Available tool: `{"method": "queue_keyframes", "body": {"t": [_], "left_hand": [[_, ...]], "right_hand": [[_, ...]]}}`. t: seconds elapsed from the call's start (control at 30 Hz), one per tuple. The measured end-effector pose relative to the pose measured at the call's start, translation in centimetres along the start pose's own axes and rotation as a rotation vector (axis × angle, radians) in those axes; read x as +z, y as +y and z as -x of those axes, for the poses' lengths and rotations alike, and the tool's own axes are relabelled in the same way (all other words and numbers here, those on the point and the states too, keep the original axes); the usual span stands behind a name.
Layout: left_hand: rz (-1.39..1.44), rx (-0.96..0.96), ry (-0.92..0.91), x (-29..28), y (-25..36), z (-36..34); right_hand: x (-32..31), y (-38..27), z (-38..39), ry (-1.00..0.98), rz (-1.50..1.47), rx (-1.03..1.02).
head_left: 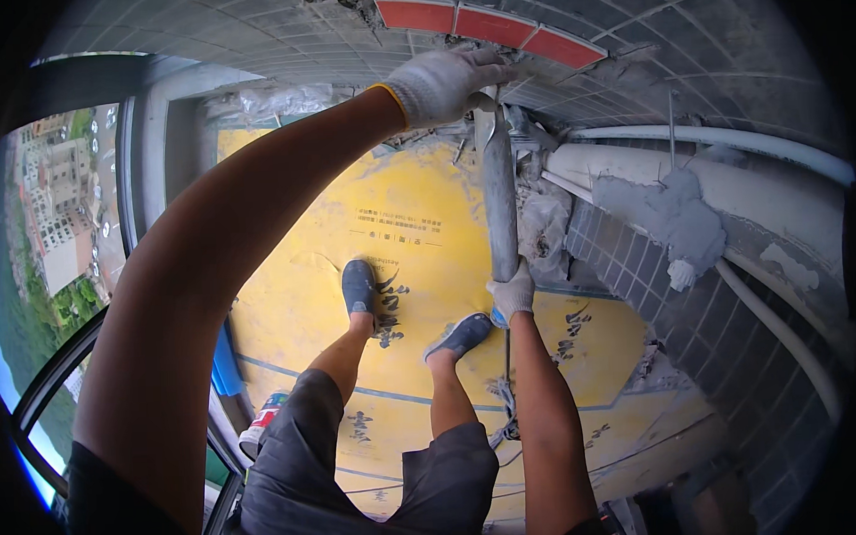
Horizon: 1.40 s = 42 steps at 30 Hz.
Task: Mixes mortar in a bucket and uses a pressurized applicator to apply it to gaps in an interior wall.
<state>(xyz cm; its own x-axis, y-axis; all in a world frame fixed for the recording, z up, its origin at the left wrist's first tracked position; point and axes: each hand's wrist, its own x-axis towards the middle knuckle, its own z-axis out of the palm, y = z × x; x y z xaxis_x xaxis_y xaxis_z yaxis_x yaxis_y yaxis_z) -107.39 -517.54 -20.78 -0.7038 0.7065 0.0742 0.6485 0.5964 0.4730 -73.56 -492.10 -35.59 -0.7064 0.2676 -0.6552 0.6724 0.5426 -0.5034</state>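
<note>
A long, dusty grey tube (499, 185) stands nearly upright in the picture, between my two gloved hands. My left hand (445, 86), in a white knit glove with a yellow cuff, is at its far end. The left fingers reach across that end and the thumb lies against it, below a row of red tiles (481, 25). At the near end, my right hand (514, 293) is closed around the tube, also in a pale glove. A small blue part shows beside the right hand, and a dark cord (508, 387) hangs just below it.
Yellow printed floor sheeting (407, 197) lies under my feet, with dust and rubble along the wall. Pale pipes (772, 142) run at the right, one with a grey mortar lump (676, 216). A bucket (264, 424) stands by the window frame (132, 174) at left.
</note>
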Motion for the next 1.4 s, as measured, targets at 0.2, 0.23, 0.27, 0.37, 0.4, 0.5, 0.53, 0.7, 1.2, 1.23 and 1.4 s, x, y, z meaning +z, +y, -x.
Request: {"method": "queue_keyframes", "body": {"t": [0.2,0.23,0.27,0.37,0.4,0.5,0.53,0.7,1.2,1.23,1.4], "left_hand": [[-0.089,-0.071,-0.043,-0.7,0.7,-1.8],[-0.084,-0.071,-0.040,-1.1,1.2,-2.4],[-0.123,-0.138,-0.109,-1.5,1.8,-3.0],[-0.170,-0.260,-0.217,-2.3,2.7,-4.3],[-0.175,-0.314,-0.254,-2.6,2.7,-4.5],[-0.185,-0.302,-0.233,-3.1,3.8,-4.6],[-0.186,-0.300,-0.234,-2.9,3.7,-4.4],[-0.239,-0.037,-0.142,-1.3,3.6,-3.6],[-0.279,0.144,-0.084,-2.5,2.7,-1.0],[-0.273,0.147,-0.080,-2.1,3.0,-0.9],[0.099,-0.424,0.271,-2.1,6.5,5.8]], "right_hand": [[-0.3,-2.0,-0.6,-0.019,-0.043,-0.048],[-0.7,-2.0,-0.8,-0.031,-0.049,-0.021],[-0.9,-1.9,-0.7,-0.029,-0.044,-0.019],[-0.9,-2.5,-0.5,-0.025,-0.058,-0.037],[-0.9,-2.8,-0.5,-0.021,-0.052,-0.033],[-1.3,-2.5,-0.6,-0.027,-0.040,-0.019],[-1.2,-2.6,-0.6,-0.043,-0.042,-0.016],[-1.3,-1.6,-0.9,-0.033,-0.050,-0.027],[-0.6,0.9,-0.5,-0.098,-0.025,-0.026],[-1.0,2.2,-0.2,-0.118,-0.036,-0.015],[-3.9,3.1,4.2,-0.158,-0.024,0.050]]}}
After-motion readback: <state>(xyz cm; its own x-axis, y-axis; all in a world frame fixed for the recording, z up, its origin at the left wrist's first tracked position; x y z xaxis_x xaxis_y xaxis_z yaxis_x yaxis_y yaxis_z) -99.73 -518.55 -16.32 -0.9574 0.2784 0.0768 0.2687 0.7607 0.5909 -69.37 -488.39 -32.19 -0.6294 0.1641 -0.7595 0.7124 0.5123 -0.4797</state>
